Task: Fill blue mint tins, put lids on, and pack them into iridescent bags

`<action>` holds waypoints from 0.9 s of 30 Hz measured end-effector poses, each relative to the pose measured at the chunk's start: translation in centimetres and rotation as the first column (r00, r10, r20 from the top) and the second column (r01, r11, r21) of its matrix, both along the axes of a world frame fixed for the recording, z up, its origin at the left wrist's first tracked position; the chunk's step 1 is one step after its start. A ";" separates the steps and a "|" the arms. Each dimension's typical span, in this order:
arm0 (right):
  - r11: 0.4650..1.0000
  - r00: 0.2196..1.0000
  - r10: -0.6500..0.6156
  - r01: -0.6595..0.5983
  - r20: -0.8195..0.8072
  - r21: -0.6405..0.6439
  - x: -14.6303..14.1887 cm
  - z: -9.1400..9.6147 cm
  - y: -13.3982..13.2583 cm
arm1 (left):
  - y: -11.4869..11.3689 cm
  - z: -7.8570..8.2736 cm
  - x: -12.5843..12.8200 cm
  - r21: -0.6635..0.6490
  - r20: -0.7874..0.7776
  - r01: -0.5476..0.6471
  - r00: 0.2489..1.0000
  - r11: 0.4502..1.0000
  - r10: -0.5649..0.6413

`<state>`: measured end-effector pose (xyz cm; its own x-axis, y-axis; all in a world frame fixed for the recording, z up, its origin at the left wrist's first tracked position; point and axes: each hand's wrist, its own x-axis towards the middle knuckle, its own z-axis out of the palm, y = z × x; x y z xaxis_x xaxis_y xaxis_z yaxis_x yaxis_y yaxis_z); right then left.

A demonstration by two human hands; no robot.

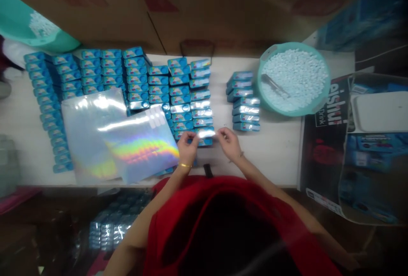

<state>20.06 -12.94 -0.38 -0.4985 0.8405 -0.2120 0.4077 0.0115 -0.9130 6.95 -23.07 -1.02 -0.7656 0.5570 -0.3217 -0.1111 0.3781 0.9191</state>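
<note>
My left hand (187, 147) and my right hand (228, 142) hold the two ends of a small shiny strip (205, 133) just above the white table (277, 152). The strip hovers over the near end of rows of small blue boxes (188, 93). A gold bangle sits on my left wrist. To the left of my left hand lie holographic foil sheets (140, 146), partly covering more blue boxes.
A teal basin (318, 106) of pale blue tablets with a scoop stands at the right. A short stack of blue boxes (244, 101) lies beside it. Cardboard cartons (191, 8) line the back. A clear bin (376, 148) stands at the far right, more boxes under the table.
</note>
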 end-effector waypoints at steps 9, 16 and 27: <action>0.928 0.935 0.115 -0.222 0.336 0.299 0.6 -3.0 2.0 | 2.0 -0.6 0.4 -0.327 -0.483 0.094 0.839 0.940 -0.252; 0.934 0.931 0.124 -0.226 0.342 0.276 0.6 -5.2 1.4 | 2.4 -1.3 0.7 -0.484 -0.532 0.103 0.754 0.869 -0.386; 0.919 0.943 0.183 -0.264 0.276 0.293 2.5 -6.5 -2.1 | -0.8 -1.0 0.4 -0.602 -0.543 0.378 0.453 0.704 -0.707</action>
